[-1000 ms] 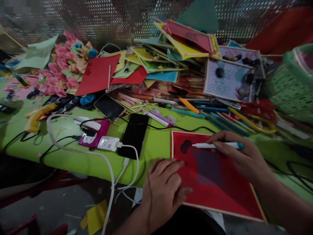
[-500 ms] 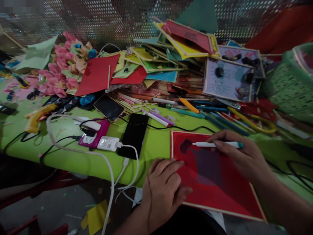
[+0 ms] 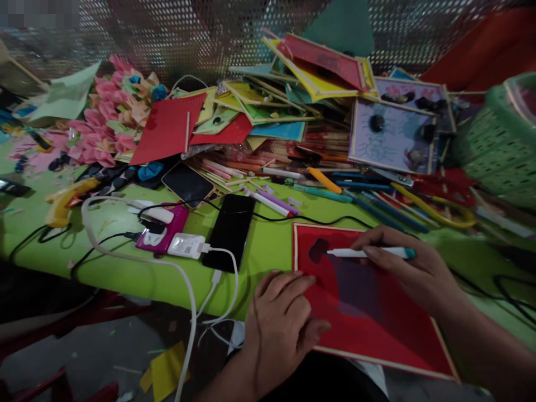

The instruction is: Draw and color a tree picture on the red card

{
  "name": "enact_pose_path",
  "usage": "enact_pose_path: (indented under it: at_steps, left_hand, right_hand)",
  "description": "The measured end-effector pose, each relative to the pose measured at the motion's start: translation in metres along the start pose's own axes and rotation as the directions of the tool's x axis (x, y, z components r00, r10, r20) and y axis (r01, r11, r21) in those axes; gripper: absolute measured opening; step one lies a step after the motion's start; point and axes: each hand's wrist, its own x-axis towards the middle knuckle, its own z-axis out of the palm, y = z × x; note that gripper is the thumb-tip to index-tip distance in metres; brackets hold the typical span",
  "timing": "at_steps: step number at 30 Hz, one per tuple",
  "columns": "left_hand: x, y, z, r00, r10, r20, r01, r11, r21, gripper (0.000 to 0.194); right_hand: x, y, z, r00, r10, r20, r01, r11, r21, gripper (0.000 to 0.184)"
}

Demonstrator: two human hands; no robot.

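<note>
A red sheet framed with thin pale sticks [image 3: 402, 329] lies at the table's front edge. Over its left edge rests my left hand [image 3: 280, 315], fingers loosely spread and holding nothing. My right hand [image 3: 406, 262] pinches a white marker with a teal end [image 3: 347, 253] above the sheet. The marker's tip points left, beside a dark rounded patch [image 3: 319, 250] on the red surface; whether it touches the sheet, I cannot tell. A large shadow falls across the sheet's middle.
Left of the sheet are a black phone [image 3: 230, 231], a magenta power strip [image 3: 173, 226] with white cables, and a yellow glue gun [image 3: 69, 201]. Behind lie several markers, scissors [image 3: 439, 209] and piled framed cards [image 3: 268, 106]. A green basket [image 3: 494, 139] stands at right.
My right hand has shifted the marker slightly, its tip now a little lower and just right of the dark patch. My left hand stays in place on the sheet.
</note>
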Motion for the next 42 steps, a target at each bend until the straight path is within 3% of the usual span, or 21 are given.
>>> enact_pose_path:
  at_steps: [17, 23, 28, 32, 37, 42]
  left_hand:
    - [-0.0003, 0.0009, -0.0003, 1.000, -0.014, 0.001, 0.014, 1.000, 0.002, 0.043]
    - [0.0004, 0.0006, -0.0011, 1.000, -0.014, 0.018, 0.014, 1.000, -0.006, 0.042]
    - [0.0002, 0.0004, -0.0012, 1.000, -0.014, 0.021, 0.014, 1.000, 0.001, 0.038]
    - [-0.0010, 0.0002, -0.0008, 1.000, -0.007, 0.016, 0.007, 1.000, 0.000, 0.043]
    - [-0.0017, 0.0002, -0.0004, 0.999, -0.021, 0.030, 0.021, 1.000, 0.000, 0.038]
    - [-0.0015, 0.0004, 0.0003, 0.999, -0.022, 0.023, 0.022, 1.000, -0.005, 0.037]
  right_hand:
    - [0.0007, -0.0042, 0.0021, 1.000, 0.006, -0.006, -0.006, 1.000, -0.019, 0.038]
    - [0.0025, -0.0022, 0.0002, 0.995, 0.019, -0.095, -0.020, 1.000, -0.013, 0.040]
    - [0.0012, -0.0042, 0.0004, 0.999, 0.016, -0.030, -0.017, 0.999, -0.032, 0.043]
    - [0.0007, -0.0045, 0.0000, 0.997, 0.031, -0.074, -0.033, 0.999, -0.030, 0.044]
    - [0.0002, -0.0043, 0.0005, 1.000, 0.016, -0.022, -0.017, 0.999, -0.033, 0.042]
    - [0.0006, -0.0049, 0.0009, 0.999, 0.018, -0.040, -0.018, 1.000, -0.012, 0.043]
